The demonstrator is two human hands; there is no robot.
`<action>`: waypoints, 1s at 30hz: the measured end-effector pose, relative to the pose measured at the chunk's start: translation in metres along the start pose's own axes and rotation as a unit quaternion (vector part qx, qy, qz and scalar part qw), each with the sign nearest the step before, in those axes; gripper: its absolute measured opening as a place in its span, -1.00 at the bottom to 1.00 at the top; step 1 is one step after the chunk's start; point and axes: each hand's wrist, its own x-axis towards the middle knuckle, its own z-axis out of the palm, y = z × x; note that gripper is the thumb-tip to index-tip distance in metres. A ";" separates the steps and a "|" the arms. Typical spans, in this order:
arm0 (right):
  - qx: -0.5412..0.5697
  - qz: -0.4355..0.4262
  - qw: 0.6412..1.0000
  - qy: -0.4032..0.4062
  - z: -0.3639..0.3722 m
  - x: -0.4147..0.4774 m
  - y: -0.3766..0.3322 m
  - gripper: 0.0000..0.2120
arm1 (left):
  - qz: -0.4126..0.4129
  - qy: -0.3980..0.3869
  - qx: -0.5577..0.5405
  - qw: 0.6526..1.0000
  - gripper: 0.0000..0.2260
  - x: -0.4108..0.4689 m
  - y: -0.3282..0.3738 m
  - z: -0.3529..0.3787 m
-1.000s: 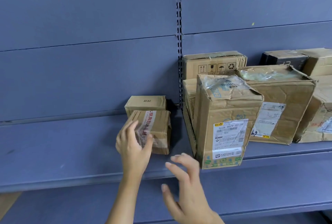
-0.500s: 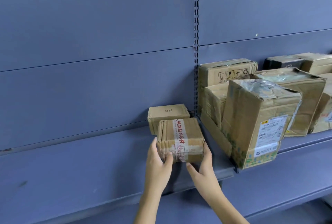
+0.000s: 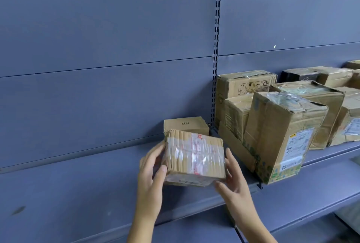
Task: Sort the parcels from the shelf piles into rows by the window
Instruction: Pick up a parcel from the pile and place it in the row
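1. The taped parcel (image 3: pixel 194 161) is tilted just in front of the AEBE box (image 3: pixel 186 124), held between both hands.
2. The left hand (image 3: pixel 150 172) grips its left side, thumb on the front face.
3. The right hand (image 3: pixel 233 180) clasps its right side, thumb at the lower corner.
4. A tall box (image 3: pixel 282 139) stands right of the AEBE box, at the edge of the shelf (image 3: pixel 78 184).

Small box (image 3: pixel 186 124) reads "AEBE"; rear carton (image 3: pixel 245 84) bears handling symbols.
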 end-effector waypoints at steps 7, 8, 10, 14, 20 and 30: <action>0.097 -0.024 0.994 -0.038 -0.011 -0.008 -0.029 -0.38 | -0.056 -0.144 -0.019 0.988 -0.41 -0.003 0.028 -0.022; 0.100 -0.028 0.994 -0.043 -0.012 -0.011 -0.031 -0.41 | -0.067 -0.159 -0.031 0.985 -0.40 -0.007 0.031 -0.022; 0.116 -0.025 0.992 -0.044 -0.017 -0.019 -0.033 -0.45 | -0.089 -0.160 -0.039 0.982 -0.39 -0.018 0.035 -0.020; 0.120 -0.021 0.992 -0.042 -0.038 -0.045 -0.034 -0.41 | -0.127 -0.143 -0.054 0.980 -0.34 -0.043 0.040 -0.003; 0.083 -0.002 0.995 0.054 -0.116 -0.098 -0.037 -0.20 | -0.125 -0.240 -0.083 0.959 -0.30 -0.066 0.059 0.068; 0.072 0.000 0.945 0.318 -0.279 -0.202 -0.051 -0.41 | -0.285 -0.223 -0.240 0.901 -0.48 -0.137 0.106 0.289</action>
